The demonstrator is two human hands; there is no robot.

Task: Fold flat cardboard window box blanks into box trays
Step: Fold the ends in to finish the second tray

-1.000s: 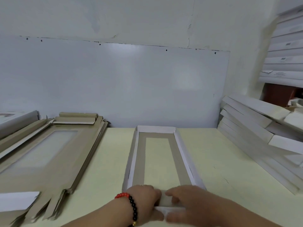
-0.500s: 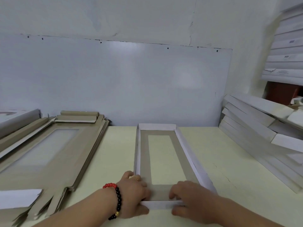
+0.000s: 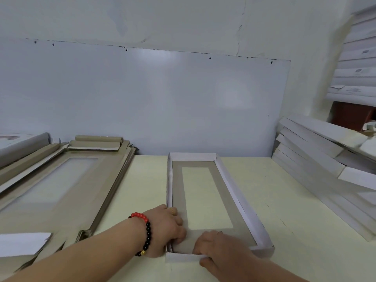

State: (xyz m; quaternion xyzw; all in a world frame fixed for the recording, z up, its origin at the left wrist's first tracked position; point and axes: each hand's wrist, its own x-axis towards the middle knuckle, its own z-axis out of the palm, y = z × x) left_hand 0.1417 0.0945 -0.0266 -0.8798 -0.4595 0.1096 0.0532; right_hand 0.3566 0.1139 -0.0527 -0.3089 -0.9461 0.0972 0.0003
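Observation:
A long box tray lies on the table, white outside and brown inside, with a clear window in its floor and all its walls upright. My left hand, with a red and black bead bracelet on its wrist, grips the tray's near left corner, its fingers curled inside over the left wall. My right hand grips the near end wall, fingers inside the tray and thumb on the outside. A stack of flat brown window box blanks lies to the left.
Folded white boxes lean in a pile at the right, with more stacked on a shelf above. A pale board stands against the wall behind the cream table. A loose white flap lies at the near left.
The tray has slid away from me and turned a little. The near end wall now stands up, my left hand has moved to the left corner, and my right hand holds that wall.

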